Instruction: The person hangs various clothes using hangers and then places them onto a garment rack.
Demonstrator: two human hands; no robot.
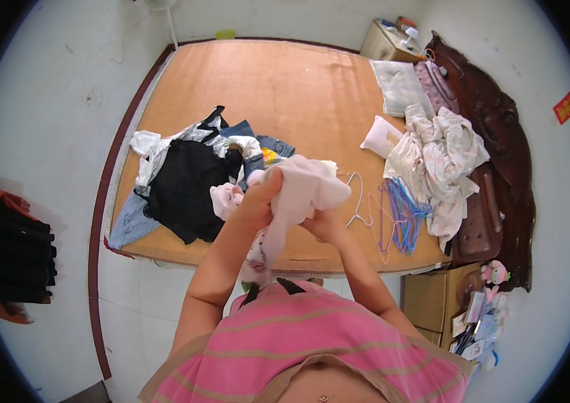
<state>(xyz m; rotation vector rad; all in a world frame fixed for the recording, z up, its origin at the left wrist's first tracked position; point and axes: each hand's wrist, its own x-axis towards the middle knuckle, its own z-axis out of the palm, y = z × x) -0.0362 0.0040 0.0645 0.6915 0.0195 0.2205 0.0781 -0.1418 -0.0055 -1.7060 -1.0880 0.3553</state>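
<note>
The pale pink garment (308, 185) hangs between the left grip (259, 203), clasping it, and the right grip (326, 226), cloth-hidden, its hold unclear.

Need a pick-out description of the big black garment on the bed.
Start from the big tan-topped bed. On its left half lies a clothes heap, and toward the heap's near side spreads the black garment. It is the broadest, all-dark piece, while the pieces around it are mostly white, denim-blue or pale pink.
</note>
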